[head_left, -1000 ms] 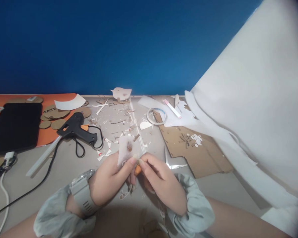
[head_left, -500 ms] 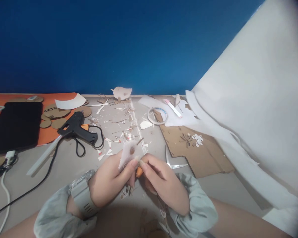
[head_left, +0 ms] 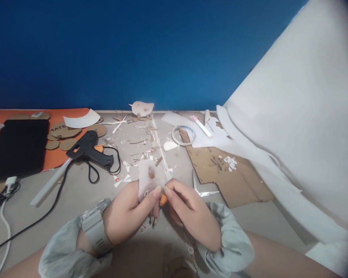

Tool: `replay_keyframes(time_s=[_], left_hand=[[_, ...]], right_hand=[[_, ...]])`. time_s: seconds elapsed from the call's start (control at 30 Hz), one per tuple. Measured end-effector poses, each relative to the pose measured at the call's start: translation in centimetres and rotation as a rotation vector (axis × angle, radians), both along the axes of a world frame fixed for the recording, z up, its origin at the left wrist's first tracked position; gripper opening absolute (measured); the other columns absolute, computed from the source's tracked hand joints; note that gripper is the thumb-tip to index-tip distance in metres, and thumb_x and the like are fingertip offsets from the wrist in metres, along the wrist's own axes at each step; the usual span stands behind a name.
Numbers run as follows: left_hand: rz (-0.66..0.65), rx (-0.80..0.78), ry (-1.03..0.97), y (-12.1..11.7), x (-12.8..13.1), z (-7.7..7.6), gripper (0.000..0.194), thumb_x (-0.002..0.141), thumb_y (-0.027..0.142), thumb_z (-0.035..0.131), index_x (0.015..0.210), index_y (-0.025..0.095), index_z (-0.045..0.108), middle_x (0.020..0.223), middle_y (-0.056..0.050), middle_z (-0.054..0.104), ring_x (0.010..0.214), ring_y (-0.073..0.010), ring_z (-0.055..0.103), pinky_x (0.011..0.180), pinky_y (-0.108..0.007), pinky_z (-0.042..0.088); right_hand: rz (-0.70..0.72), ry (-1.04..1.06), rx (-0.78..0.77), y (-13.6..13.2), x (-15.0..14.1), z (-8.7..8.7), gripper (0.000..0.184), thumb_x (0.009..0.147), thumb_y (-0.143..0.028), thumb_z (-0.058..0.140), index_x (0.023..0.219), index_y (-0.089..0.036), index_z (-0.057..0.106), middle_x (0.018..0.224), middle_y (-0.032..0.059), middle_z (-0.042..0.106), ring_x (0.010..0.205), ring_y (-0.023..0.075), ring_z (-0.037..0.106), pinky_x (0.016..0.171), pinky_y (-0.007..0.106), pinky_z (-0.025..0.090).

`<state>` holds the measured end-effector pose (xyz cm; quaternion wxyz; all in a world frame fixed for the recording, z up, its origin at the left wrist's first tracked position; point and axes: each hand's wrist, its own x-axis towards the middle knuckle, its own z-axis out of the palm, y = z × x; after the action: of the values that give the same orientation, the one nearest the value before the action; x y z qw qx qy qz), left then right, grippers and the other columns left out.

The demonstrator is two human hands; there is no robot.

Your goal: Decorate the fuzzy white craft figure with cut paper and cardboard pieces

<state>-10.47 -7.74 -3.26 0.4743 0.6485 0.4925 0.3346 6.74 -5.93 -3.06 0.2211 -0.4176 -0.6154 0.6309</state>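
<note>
My left hand is closed around the lower edge of a soft-looking white cutout with a brown oval spot and a dark-outlined mark. A thin brown strip sticks out near its top right. The thumb and fingertips of my right hand are pinched together against the left thumb tip. Between the hands shows a small orange object, touching the right fingers; its kind and the rest of it are hidden. Several thin dark bits show under the left fingers.
A black glue gun with its cord lies left, by a black tablet-like slab and cardboard discs. A white bird cutout stands at the back. Right are a tape roll, marker, cardboard sheet and scraps.
The white cutout has turned, so more of its face and its brown spot show towards me. My fingertips stay together in nearly the same place.
</note>
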Motion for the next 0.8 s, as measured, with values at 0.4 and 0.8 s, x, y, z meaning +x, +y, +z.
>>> replay_keyframes(time_s=[0.4, 0.8], left_hand=[[-0.011, -0.036, 0.052, 0.08, 0.19, 0.04, 0.048, 0.093, 0.035, 0.034, 0.056, 0.018, 0.058, 0.054, 0.001, 0.06, 0.057, -0.0109, 0.058, 0.068, -0.02, 0.043], [-0.035, 0.016, 0.119, 0.16, 0.05, 0.15, 0.043, 0.091, 0.027, 0.038, 0.054, 0.018, 0.058, 0.053, 0.003, 0.059, 0.054, -0.0096, 0.056, 0.067, -0.019, 0.042]], right_hand=[[0.001, -0.08, 0.067, 0.4, 0.21, 0.32, 0.031, 0.095, -0.041, 0.036, 0.076, -0.02, 0.048, 0.05, -0.0067, 0.042, 0.042, 0.0072, 0.038, 0.04, 0.02, 0.03], [0.035, -0.139, 0.154, 0.47, 0.27, 0.67, 0.029, 0.096, -0.038, 0.036, 0.076, -0.021, 0.049, 0.053, -0.0057, 0.045, 0.046, 0.0082, 0.041, 0.046, 0.021, 0.033]])
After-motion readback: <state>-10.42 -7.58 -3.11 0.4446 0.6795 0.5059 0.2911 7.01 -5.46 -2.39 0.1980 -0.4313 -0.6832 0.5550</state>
